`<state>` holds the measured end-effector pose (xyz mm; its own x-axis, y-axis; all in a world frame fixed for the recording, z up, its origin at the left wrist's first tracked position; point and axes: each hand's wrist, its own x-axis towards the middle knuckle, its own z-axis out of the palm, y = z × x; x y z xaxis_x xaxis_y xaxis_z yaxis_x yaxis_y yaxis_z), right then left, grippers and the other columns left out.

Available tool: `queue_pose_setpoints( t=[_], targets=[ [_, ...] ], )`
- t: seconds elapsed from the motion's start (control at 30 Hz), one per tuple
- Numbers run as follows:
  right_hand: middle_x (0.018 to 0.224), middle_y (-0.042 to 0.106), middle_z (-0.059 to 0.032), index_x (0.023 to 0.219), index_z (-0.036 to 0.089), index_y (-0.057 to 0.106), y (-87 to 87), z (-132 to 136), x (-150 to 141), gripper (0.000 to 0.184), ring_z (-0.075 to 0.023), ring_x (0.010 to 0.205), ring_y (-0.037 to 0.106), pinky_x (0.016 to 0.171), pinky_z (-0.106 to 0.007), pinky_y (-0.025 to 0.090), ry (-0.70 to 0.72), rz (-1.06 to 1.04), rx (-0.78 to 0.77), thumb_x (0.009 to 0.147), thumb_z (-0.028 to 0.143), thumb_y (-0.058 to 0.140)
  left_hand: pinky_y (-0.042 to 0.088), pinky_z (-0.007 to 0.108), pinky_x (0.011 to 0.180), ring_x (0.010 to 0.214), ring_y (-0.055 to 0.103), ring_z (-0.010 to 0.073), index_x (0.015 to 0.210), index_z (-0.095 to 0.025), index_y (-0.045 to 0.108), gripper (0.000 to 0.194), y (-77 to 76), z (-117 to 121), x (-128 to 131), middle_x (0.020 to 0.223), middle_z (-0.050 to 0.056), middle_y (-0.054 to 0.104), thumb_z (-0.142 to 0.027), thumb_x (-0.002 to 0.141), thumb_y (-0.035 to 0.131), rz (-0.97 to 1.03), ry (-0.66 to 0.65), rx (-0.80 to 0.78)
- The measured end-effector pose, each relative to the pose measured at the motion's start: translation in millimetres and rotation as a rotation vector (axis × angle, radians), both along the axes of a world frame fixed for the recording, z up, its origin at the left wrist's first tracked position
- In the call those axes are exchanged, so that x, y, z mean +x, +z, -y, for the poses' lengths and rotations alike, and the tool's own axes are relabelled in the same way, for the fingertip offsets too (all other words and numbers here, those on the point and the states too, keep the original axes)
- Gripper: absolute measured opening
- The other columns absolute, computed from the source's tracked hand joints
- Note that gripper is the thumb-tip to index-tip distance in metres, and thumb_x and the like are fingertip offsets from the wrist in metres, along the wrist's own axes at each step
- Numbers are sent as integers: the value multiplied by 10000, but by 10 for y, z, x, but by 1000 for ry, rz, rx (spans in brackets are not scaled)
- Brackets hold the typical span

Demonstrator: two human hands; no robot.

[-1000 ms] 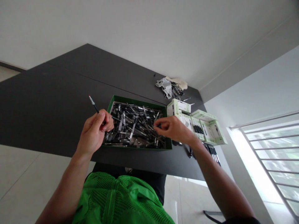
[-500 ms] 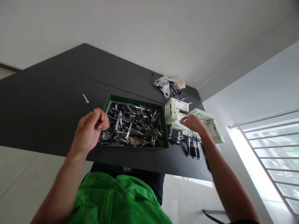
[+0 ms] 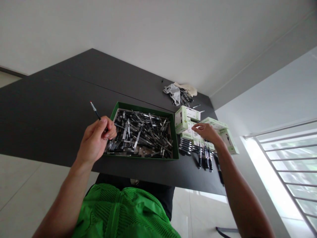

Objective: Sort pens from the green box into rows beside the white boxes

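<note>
Nearest the camera is the person's green mesh vest (image 3: 126, 211), with both bare forearms reaching up from it to a dark table (image 3: 49, 112).

The left hand (image 3: 95, 140) is raised just left of a green tray, its fingers curled and pressed together around a thin black pen (image 3: 95, 111). The pen sticks up and to the left out of the fist, its light tip with a small red end uppermost, over bare table top.

The right hand (image 3: 206, 132) is out to the right, palm down, over a row of black pens (image 3: 204, 155) lying side by side on the table near its front edge. Its fingers are loosely spread and point left toward the small boxes; whether they pinch anything cannot be told, since the fingertips lie against the boxes and pens.

Between the hands sits the green tray (image 3: 142, 105), heaped with loose black and silver pens and pen parts. Just right of it, touching or nearly so, stands a cluster of pale green and white boxes (image 3: 187, 115), some open, with black pens showing in one.

Farther back, by the table's far right corner, lies a crumpled grey and white cloth (image 3: 174, 91) with a few more dark pens beside it. Beyond the table are a plain white wall and, at right, a barred window (image 3: 284, 158).
</note>
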<state>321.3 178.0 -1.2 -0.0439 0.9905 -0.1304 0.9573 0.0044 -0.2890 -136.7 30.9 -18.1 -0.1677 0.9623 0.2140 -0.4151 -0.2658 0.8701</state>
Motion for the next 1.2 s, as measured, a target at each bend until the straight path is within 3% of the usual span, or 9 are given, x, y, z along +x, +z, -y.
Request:
queue_pose_setpoints(
  t=[0.1,0.23,0.33,0.47,0.57,0.73,0.9,1.03,1.2],
  targets=[
    [644,665,-22,977,145,796,123,249,-100,483,-130,541,506,521,-250,363,8,-199,145,887,604,670,278,288,521,554,286,114,752,-201,550,380,-10,26,-30,605,-46,322,-430,1048,617,-64,-22,17],
    [597,543,40,930,165,765,423,825,-558,380,-98,528,421,508,-238,314,141,-427,304,921,543,724,322,273,521,593,388,126,815,-201,622,308,135,130,56,665,-24,430,-428,1015,682,-423,-199,-45],
    [584,555,52,910,190,780,625,1267,-1008,231,-89,506,452,505,-229,362,253,-486,415,935,419,775,272,246,455,553,376,120,980,-203,730,276,339,222,343,692,-13,508,-473,1003,676,-580,-325,-78],
    [618,641,47,951,231,808,697,1606,-1422,93,-84,505,512,513,-218,405,457,-494,519,971,313,771,230,239,431,514,339,115,1100,-203,783,385,485,296,797,624,-36,463,-537,1030,605,-548,-431,-103],
    [676,716,27,929,224,802,662,1674,-1532,140,-86,534,569,556,-224,433,545,-472,554,1018,296,721,218,239,436,513,326,114,1057,-201,799,402,465,306,942,594,-42,449,-565,1006,636,-505,-381,-90],
    [781,790,1,938,211,799,605,1699,-1546,216,-98,622,655,621,-237,444,585,-407,552,1068,321,665,249,237,455,505,379,113,955,-194,817,344,396,306,916,577,-27,518,-528,949,733,-575,-323,-97],
    [786,788,10,940,221,798,518,1747,-1555,259,-101,627,658,637,-253,432,583,-314,564,1097,320,617,344,242,484,564,538,146,893,-191,814,327,384,356,932,633,10,636,-488,979,707,-662,-254,-54],
    [870,817,-6,969,216,799,427,1772,-1571,187,-112,683,708,654,-241,470,549,-421,569,1072,285,659,410,237,543,628,608,155,805,-180,790,388,385,395,968,635,8,649,-435,1042,617,-790,-221,-10],
    [745,732,24,1000,202,774,382,1798,-1589,62,-91,608,644,588,-207,448,422,-612,458,1010,251,738,460,214,588,644,659,134,934,-170,827,330,399,403,1009,734,6,752,-387,1052,609,-822,-189,13]
  ],
)
